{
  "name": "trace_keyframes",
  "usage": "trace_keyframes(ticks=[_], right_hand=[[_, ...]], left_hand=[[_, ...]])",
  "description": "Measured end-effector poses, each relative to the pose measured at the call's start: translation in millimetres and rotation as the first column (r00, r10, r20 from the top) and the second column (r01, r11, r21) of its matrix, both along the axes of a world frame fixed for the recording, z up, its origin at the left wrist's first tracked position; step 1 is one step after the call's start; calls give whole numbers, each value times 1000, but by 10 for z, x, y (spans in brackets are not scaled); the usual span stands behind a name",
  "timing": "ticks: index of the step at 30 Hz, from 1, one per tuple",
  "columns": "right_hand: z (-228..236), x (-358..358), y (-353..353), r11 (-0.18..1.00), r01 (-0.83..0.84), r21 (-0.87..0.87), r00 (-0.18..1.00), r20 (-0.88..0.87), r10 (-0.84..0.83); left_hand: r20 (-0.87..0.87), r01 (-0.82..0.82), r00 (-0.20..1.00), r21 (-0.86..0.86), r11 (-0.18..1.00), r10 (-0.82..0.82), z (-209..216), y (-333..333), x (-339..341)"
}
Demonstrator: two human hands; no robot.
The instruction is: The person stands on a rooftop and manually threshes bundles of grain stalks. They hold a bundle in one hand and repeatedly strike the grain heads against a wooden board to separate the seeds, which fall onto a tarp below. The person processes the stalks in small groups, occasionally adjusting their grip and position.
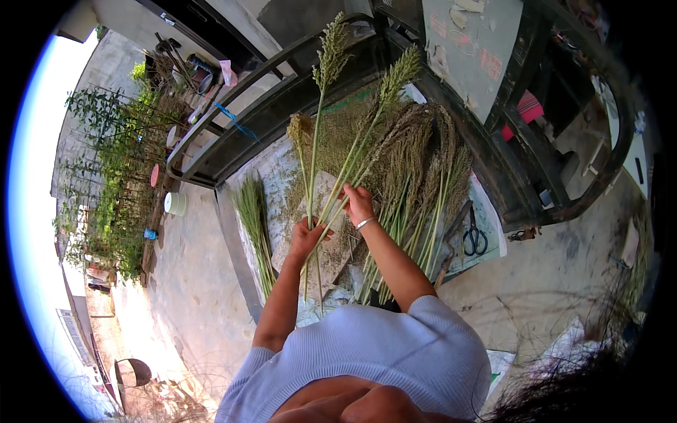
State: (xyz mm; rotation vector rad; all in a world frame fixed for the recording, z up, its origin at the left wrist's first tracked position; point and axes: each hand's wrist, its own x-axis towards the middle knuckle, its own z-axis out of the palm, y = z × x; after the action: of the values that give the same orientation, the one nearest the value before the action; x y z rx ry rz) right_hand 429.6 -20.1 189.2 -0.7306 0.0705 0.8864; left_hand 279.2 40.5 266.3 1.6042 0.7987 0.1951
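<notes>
Several green sorghum stalks (315,151) with seed heads rise from my hands, fanned apart at the top. My left hand (308,238) is closed round their lower stems. Slightly higher and to the right, my right hand (358,203), a bracelet at its wrist, pinches a stem of the same bunch. Under and beyond my hands lies a flat board (323,189) strewn with bits. On the right spreads a pile of browner sorghum heads (416,151), stems toward me. A bundle of thin green stalks (252,224) lies at the left.
Dark scissors (474,240) rest on the sheet (492,224) at the right. A dark metal frame (282,74) borders the far side, with blue string (236,120) tied on it. A pale green bucket (175,204) stands on the concrete by leafy plants (113,169).
</notes>
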Motion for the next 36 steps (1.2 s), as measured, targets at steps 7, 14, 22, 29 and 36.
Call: trace_keyframes(ticks=[7,14,22,29,36], right_hand=[[433,484,128,991,116,62,993,26,-118],[302,476,53,991,122,63,986,108,-128],[-50,59,-105,998,58,-11,997,48,-57],[-230,-593,-83,998,-35,-47,999,-8,35],[-474,-619,-101,998,-48,-50,999,-6,48]], left_hand=[[-23,86,996,121,989,-84,192,357,-286],[-18,105,994,84,991,-104,174,206,-505],[-128,107,990,365,925,-64,28,189,-706],[-222,115,975,525,843,6,-162,126,-620],[-142,32,990,185,982,-6,-161,-248,-772]])
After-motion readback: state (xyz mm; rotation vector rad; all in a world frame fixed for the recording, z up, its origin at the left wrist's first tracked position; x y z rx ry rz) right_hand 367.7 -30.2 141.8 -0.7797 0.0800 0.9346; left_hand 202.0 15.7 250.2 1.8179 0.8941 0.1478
